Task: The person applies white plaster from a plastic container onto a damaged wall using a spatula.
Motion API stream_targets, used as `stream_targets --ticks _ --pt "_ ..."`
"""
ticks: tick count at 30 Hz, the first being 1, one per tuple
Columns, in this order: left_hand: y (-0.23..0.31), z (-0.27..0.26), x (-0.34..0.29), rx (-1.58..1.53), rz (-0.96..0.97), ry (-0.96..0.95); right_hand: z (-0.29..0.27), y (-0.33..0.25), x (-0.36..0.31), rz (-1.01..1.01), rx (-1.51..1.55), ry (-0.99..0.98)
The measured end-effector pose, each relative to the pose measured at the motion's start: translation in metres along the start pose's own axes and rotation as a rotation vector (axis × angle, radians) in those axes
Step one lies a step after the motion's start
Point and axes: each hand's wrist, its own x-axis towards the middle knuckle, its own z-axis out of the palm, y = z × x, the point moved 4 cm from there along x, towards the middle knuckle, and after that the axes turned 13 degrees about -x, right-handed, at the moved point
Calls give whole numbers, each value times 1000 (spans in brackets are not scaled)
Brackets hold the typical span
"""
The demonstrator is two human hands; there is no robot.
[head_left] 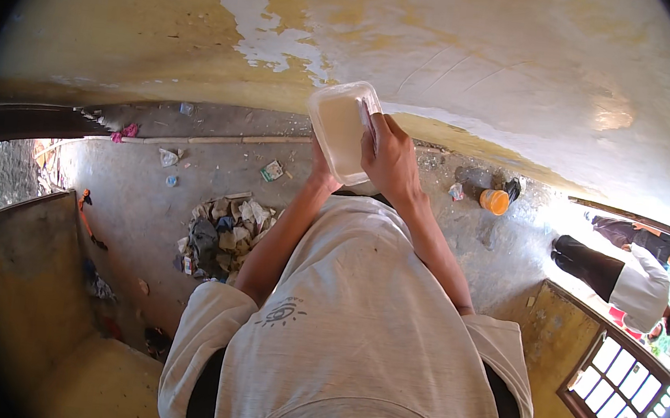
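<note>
Pale T-shirt (356, 317) nearest the camera; beyond it, both hands hold up a translucent rectangular plastic tub (338, 140) before a peeling yellow wall (149, 34).
Tub tilted, between the hands, opening visible, pale inside. Left hand (320, 168) grips its left lower side, fingers mostly hidden behind it; right hand (392, 156) at the right rim, fingers curled and pinching a slim piece (368, 119), kind unclear. Grey floor (129, 224) below: crumpled rag-like heap (226, 234) left, long pole (220, 140) near the wall base, orange bucket (494, 201) right. Person in white top (641, 286) far right, outside the doorway.
</note>
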Motion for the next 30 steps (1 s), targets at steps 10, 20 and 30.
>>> stream_targets --ticks 10,20,30 --pt "-4 -3 5 -73 -66 -64 -9 10 1 35 12 70" --pt "-1 -11 9 -16 -46 -77 -29 3 6 43 51 109" --pt "-3 18 1 -78 -51 -113 -11 10 4 -19 90 95"
